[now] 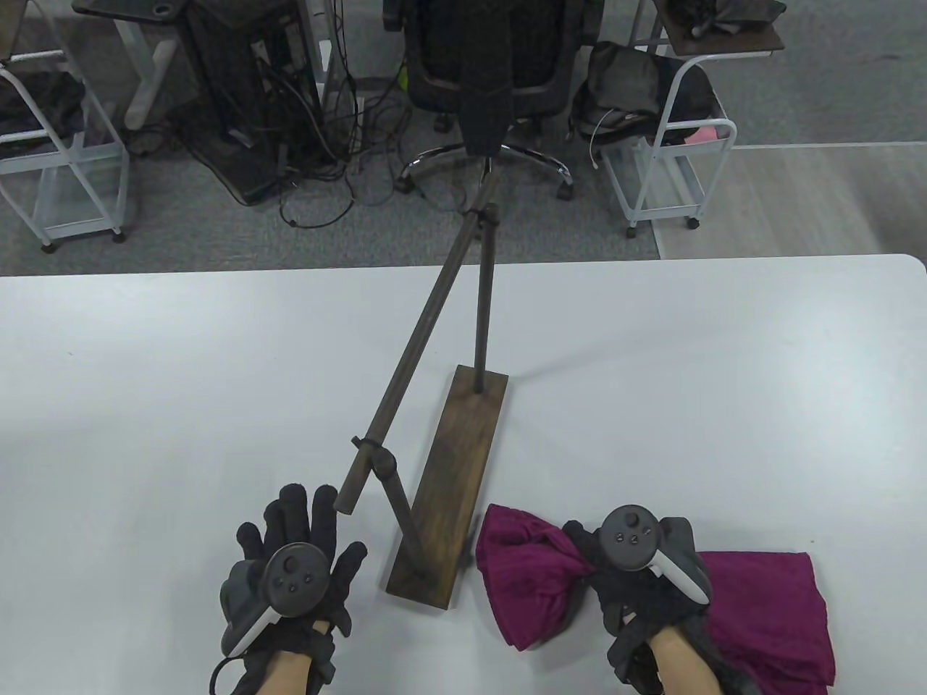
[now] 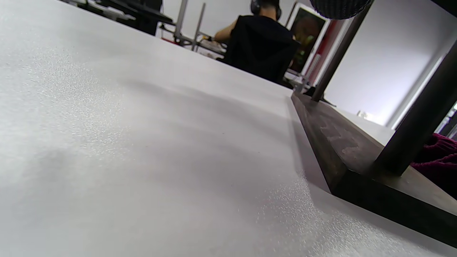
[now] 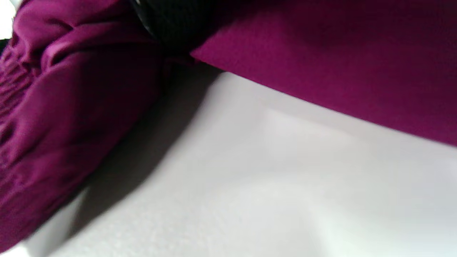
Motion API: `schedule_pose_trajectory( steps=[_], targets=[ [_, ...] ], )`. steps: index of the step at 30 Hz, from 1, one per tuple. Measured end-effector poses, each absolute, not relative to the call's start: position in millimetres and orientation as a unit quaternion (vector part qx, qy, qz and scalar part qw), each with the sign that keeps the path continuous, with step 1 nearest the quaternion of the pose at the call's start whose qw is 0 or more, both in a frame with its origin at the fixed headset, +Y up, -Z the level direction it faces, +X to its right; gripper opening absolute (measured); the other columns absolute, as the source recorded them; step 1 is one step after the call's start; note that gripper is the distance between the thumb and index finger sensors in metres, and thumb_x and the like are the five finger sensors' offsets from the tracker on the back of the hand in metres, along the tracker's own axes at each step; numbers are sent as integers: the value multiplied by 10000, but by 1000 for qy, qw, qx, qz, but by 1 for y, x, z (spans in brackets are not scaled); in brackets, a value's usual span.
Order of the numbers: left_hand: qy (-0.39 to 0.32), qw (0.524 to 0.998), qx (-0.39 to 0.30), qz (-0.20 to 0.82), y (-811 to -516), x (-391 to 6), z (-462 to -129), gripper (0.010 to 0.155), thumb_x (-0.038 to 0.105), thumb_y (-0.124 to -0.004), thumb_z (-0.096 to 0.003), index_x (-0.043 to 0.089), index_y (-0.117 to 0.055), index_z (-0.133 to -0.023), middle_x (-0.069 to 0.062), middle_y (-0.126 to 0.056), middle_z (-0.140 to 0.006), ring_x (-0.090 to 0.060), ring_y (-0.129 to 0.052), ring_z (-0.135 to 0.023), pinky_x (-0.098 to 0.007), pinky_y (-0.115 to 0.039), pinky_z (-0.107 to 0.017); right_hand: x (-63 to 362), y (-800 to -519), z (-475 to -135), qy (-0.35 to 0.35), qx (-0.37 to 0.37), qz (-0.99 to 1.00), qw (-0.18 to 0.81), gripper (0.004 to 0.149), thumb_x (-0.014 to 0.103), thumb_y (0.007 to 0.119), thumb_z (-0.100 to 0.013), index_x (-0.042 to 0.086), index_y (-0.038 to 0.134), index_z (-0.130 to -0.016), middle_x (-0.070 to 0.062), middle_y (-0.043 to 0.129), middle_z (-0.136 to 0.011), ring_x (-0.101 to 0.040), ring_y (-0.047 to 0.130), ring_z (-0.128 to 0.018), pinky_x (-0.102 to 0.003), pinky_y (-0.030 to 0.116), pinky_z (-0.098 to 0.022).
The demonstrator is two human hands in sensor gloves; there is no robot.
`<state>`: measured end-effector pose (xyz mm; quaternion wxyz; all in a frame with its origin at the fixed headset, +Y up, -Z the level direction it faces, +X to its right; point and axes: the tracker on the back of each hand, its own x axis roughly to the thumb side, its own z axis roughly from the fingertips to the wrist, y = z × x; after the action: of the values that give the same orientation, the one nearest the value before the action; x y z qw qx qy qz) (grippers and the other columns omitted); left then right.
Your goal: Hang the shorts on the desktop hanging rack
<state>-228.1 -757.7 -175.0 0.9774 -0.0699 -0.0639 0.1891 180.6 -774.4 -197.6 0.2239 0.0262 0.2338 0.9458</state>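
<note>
Magenta shorts lie bunched on the white table at the front right. My right hand grips a fold of them in its middle; the cloth also fills the right wrist view, a little lifted off the table. The dark wooden rack stands in the middle: a base board, two posts and a long slanted bar. My left hand rests flat on the table with fingers spread, left of the rack's near end, holding nothing. In the left wrist view the base is close on the right.
The white table stretches wide to the left and behind the rack. Beyond its far edge are an office chair, wire carts and cables on the floor. A person in black sits in the background of the left wrist view.
</note>
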Motion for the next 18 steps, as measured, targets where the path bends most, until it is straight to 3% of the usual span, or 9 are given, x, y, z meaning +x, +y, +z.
schedule_pose_trajectory(
  steps=[18],
  targets=[
    [-67,976,-68,195,-758,-227,-174,796,536,-553,-601,163,-102,-1140,-322,-23,-1146,-627,-197,-1072,-821,-71,-663,198,-748,-202,107,7,915,389,480,286,683,-577,332,536,-1032,-56,606,-989,-211,733,-741,-458,620,-655]
  ],
)
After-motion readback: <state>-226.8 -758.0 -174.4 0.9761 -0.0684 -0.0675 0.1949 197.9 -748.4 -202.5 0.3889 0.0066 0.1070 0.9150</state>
